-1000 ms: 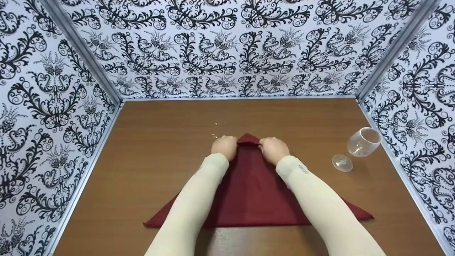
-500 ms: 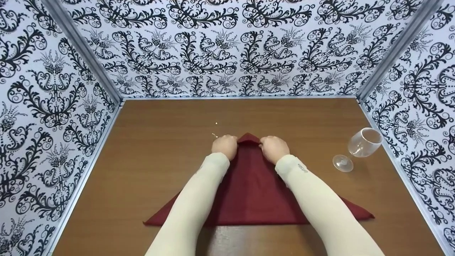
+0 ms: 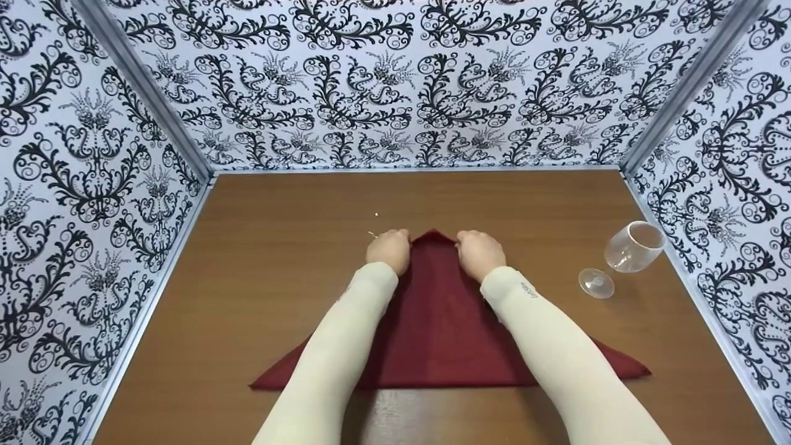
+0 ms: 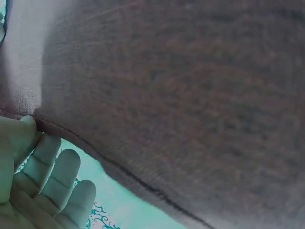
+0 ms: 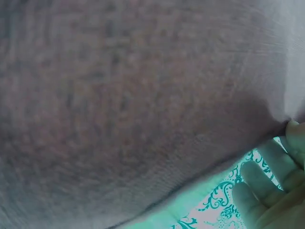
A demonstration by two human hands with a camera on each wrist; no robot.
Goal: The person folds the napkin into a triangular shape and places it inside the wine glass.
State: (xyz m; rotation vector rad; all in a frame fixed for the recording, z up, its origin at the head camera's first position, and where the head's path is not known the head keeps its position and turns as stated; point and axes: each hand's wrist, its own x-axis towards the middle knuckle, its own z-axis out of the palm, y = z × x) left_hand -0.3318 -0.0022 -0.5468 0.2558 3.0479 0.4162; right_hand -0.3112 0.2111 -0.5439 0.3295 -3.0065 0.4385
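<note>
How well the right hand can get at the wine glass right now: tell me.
Likely not yet: the right hand pinches the red cloth, though nothing stands between hand and wine glass.

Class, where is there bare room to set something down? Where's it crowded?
Bare wood, pale specks aside: between the red cloth and left wall or back wall; between the right hand and wine glass. Crowded: the cloth's far corner, where that hand and the left hand pinch its edges.
</note>
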